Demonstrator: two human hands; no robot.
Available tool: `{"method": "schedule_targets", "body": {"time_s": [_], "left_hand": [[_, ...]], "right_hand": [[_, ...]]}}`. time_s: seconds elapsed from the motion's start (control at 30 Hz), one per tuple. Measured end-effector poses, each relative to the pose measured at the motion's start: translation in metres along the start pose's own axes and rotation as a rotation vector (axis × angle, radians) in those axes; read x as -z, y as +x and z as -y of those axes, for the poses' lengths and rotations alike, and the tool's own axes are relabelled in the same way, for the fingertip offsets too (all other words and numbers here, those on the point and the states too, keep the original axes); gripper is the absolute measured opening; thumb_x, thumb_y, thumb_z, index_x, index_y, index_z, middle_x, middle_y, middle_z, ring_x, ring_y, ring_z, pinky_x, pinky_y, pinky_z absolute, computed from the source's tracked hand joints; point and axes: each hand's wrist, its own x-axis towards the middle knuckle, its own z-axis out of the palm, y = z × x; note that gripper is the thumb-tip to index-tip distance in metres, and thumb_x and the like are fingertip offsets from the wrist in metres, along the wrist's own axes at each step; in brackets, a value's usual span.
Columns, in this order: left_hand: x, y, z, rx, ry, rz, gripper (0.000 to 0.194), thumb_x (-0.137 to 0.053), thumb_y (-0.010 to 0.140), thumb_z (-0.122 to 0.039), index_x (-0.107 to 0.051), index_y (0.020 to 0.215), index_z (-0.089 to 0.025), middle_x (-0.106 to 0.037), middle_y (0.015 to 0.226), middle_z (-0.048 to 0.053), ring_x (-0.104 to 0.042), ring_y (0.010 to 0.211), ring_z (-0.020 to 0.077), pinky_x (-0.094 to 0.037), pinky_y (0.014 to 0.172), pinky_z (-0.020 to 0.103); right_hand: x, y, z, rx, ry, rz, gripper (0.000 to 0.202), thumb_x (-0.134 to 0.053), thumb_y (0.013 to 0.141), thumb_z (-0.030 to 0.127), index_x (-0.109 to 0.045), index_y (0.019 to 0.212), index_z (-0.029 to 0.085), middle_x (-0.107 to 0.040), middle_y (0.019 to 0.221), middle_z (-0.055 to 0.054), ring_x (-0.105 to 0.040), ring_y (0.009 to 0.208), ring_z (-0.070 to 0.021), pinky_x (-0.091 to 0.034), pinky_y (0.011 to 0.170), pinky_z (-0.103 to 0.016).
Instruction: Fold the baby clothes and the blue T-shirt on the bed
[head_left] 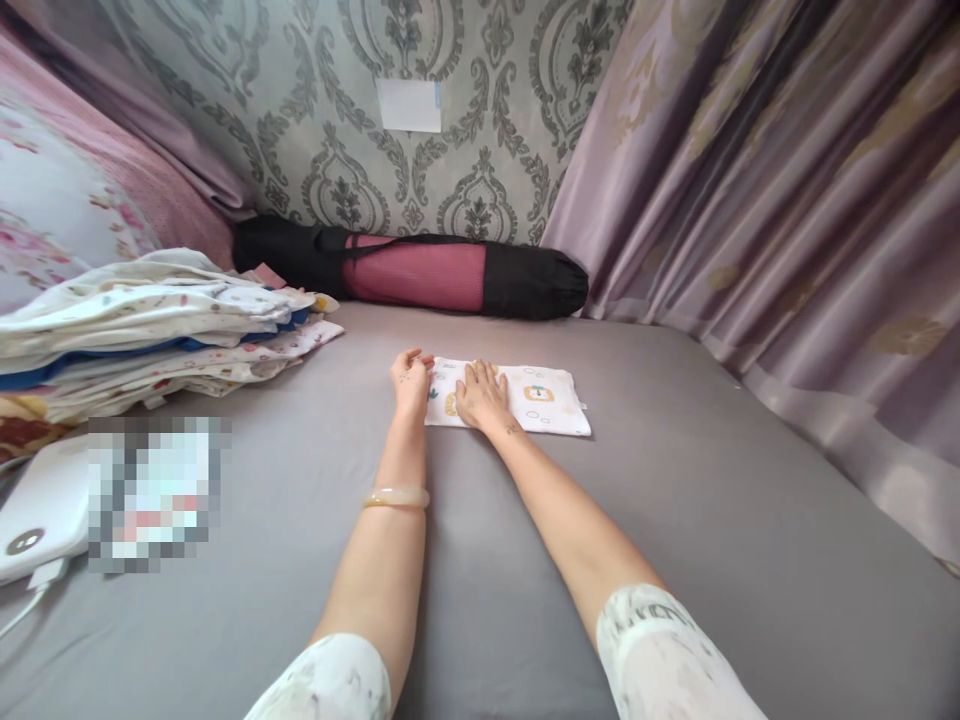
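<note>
While a stack of folded clothes [165, 315] lies at the left on the grey sheet [637, 520], with a white device [52, 500] plugged into a white cable [28, 612] nearer the person and a black and pink bag [412, 272] stretched along the wall behind, the left hand [411, 380] is at the left edge of a folded white cloth [559, 402], its fingers loosely curled, though whether they grip the edge I cannot tell. The right hand [481, 395] rests palm down and open on the cloth, left of its middle, grasping nothing, and a purple curtain [720, 180] hangs at the right.
</note>
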Motion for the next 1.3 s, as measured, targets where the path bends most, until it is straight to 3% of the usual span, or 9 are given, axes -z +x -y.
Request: {"method": "schedule_targets", "body": {"time_s": [0.2,0.5,0.67,0.8,1.03,1.17,1.3], "left_hand": [[0.001,0.002,-0.001,-0.003,-0.038,-0.066,0.028,-0.048,0.074,-0.009,-0.054,0.100,-0.018,-0.069,0.095,0.010,-0.069,0.095,0.0209,-0.054,0.087,0.036],[0.001,0.004,0.000,-0.015,-0.039,-0.079,0.027,-0.046,0.076,-0.009,-0.054,0.100,-0.018,-0.070,0.095,0.009,-0.069,0.093,0.0199,-0.054,0.087,0.035],[0.003,0.008,0.002,-0.041,-0.026,-0.113,0.027,-0.043,0.078,-0.008,-0.054,0.100,-0.017,-0.069,0.094,0.010,-0.070,0.091,0.0193,-0.054,0.087,0.035],[0.004,0.010,0.004,-0.060,-0.006,-0.118,0.026,-0.042,0.080,-0.009,-0.054,0.101,-0.017,-0.069,0.094,0.010,-0.070,0.091,0.0195,-0.054,0.087,0.035],[0.005,0.009,0.005,-0.074,0.054,-0.094,0.030,-0.040,0.080,-0.011,-0.054,0.106,-0.018,-0.070,0.100,0.011,-0.070,0.096,0.0197,-0.054,0.087,0.034],[0.004,0.008,0.006,-0.096,0.067,-0.084,0.031,-0.041,0.079,-0.012,-0.054,0.106,-0.018,-0.070,0.100,0.012,-0.069,0.097,0.0205,-0.053,0.088,0.035],[0.003,0.008,0.008,-0.123,0.067,-0.084,0.028,-0.041,0.079,-0.012,-0.053,0.103,-0.017,-0.070,0.098,0.012,-0.070,0.095,0.0205,-0.053,0.088,0.036]], "right_hand": [[-0.007,0.001,0.017,0.067,0.000,-0.040,0.057,-0.025,0.100,0.037,-0.036,0.151,0.012,-0.027,0.161,-0.014,-0.017,0.149,-0.0279,-0.006,0.119,-0.050],[-0.008,0.003,0.023,0.064,-0.015,-0.041,0.056,-0.026,0.100,0.035,-0.038,0.149,0.011,-0.028,0.160,-0.015,-0.019,0.148,-0.0286,-0.008,0.119,-0.052],[-0.010,0.002,0.035,0.210,-0.011,-0.030,0.055,-0.023,0.101,0.035,-0.037,0.149,0.012,-0.026,0.161,-0.012,-0.018,0.149,-0.0247,-0.007,0.119,-0.052],[-0.013,-0.001,0.038,0.231,-0.011,-0.011,0.054,-0.022,0.101,0.034,-0.041,0.146,0.012,-0.027,0.161,-0.013,-0.021,0.148,-0.0252,-0.011,0.118,-0.053],[-0.008,-0.002,0.034,0.235,-0.007,-0.011,0.055,-0.022,0.102,0.036,-0.037,0.150,0.014,-0.027,0.161,-0.012,-0.020,0.148,-0.0260,-0.006,0.119,-0.052],[-0.005,-0.006,0.020,0.159,-0.040,-0.104,0.056,-0.025,0.101,0.039,-0.034,0.152,0.016,-0.024,0.162,-0.012,-0.014,0.150,-0.0274,-0.001,0.118,-0.053],[-0.007,-0.009,0.007,0.118,-0.045,-0.072,0.057,-0.026,0.101,0.041,-0.036,0.151,0.016,-0.025,0.161,-0.012,-0.015,0.149,-0.0269,-0.001,0.119,-0.051]]}}
